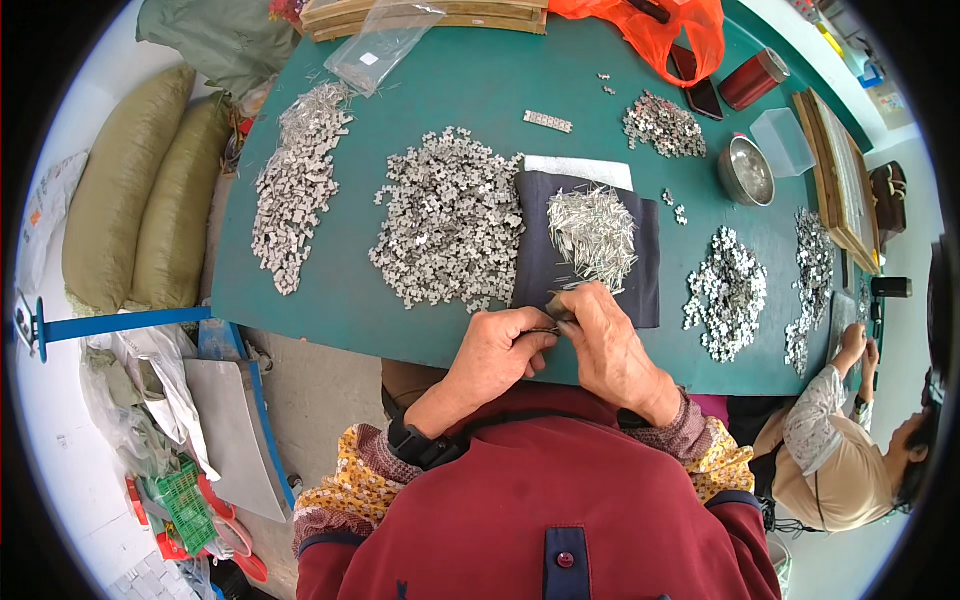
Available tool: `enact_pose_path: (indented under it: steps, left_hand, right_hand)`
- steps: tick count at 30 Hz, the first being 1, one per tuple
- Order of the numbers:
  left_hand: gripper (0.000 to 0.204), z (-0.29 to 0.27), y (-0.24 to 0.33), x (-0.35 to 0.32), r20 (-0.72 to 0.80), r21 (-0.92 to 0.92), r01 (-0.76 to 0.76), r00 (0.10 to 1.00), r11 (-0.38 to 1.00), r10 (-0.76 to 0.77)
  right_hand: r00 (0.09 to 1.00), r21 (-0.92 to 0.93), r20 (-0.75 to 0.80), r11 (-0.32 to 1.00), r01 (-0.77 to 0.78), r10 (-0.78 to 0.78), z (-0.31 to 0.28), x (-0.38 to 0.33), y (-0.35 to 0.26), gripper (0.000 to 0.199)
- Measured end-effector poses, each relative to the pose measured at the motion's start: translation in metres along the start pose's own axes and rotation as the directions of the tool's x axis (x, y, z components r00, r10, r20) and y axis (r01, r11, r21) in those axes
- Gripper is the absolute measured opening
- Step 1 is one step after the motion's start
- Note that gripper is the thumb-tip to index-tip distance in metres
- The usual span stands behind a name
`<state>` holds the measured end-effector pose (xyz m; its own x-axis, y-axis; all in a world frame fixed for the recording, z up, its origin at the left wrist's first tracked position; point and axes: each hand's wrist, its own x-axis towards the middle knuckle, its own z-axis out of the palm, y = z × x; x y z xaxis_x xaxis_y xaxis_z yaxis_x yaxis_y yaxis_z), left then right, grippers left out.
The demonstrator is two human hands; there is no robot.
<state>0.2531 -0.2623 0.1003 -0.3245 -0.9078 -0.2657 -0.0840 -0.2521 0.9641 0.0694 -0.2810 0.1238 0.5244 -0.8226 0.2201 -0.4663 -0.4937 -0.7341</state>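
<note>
My left hand (495, 357) and my right hand (612, 347) meet at the table's near edge. The left fingers pinch a small thin dark piece (543, 331), too small to name. My right hand is closed too, its fingertips at the same piece; a grey-green bit (559, 308) shows at them, and what they hold is hidden. Just beyond lies a dark folded cloth (535, 240) with a heap of thin shiny metal pins (592, 235) on it. Left of the cloth spreads a big pile of small grey metal pieces (450, 220).
More piles of metal pieces lie on the green table (400, 335): one far left (297, 195), others right (727, 295) and back right (664, 126). A metal bowl (746, 171), plastic box (782, 142) and red can (754, 78) stand right. Another person (835, 450) works at the right.
</note>
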Motion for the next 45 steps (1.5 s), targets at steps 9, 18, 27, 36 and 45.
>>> enact_pose_path:
  steps: [9, 18, 27, 36, 45]
  left_hand:
    - [0.009, 0.0, 0.004, -0.001, 0.008, 0.053, -0.031, 0.999, 0.998, 0.031]
    - [0.009, 0.001, -0.002, 0.002, 0.053, 0.174, -0.093, 0.995, 0.98, 0.085]
    - [0.009, -0.002, -0.006, 0.004, 0.146, -0.23, 0.23, 0.969, 0.946, -0.2]
    - [0.008, -0.005, 0.004, 0.004, 0.18, -0.323, 0.285, 0.955, 0.903, -0.237]
    - [0.01, -0.011, -0.001, 0.003, 0.19, -0.31, 0.262, 0.959, 0.914, -0.211]
  right_hand:
    - [0.985, -0.116, 0.113, 0.983, 0.144, -0.131, -0.005, 0.008, -0.006, 0.043]
    - [0.983, -0.172, 0.058, 0.968, 0.182, -0.174, 0.009, -0.006, 0.0, 0.04]
    - [0.957, -0.186, -0.073, 0.947, 0.263, -0.28, 0.014, -0.022, 0.009, 0.033]
    - [0.97, -0.177, -0.145, 0.969, 0.17, -0.197, 0.003, -0.024, 0.01, 0.042]
    - [0.998, -0.487, -0.026, 0.872, 0.034, -0.053, -0.006, -0.015, 0.013, 0.04]
